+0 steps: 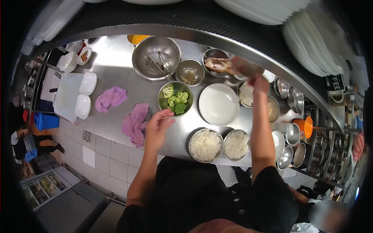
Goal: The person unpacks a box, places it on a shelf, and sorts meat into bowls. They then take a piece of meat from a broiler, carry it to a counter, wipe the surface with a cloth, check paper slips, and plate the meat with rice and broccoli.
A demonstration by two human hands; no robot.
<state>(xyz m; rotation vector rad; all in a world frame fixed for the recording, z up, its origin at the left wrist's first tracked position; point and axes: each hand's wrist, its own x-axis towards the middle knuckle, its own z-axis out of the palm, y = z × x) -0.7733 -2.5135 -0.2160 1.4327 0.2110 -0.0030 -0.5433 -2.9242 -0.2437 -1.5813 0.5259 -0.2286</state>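
Note:
My left hand (157, 126) hovers over the steel counter, fingers loosely curled and holding nothing, just below a steel bowl of broccoli (175, 99). My right hand (258, 82) is raised at the far right, over a small bowl (245, 94) with pale contents; it is blurred, and I cannot make out whether it holds anything. An empty white plate (218, 104) lies between my hands. Two steel bowls of white rice (205, 145) (236, 145) stand at the counter's near edge.
Two pink cloths (111, 98) (135, 122) lie left of my left hand. At the back stand a large steel bowl with tongs (156, 57), a bowl of shreds (189, 72) and a bowl of cooked meat (217, 64). White dishes (83, 95) sit left; plates are stacked overhead.

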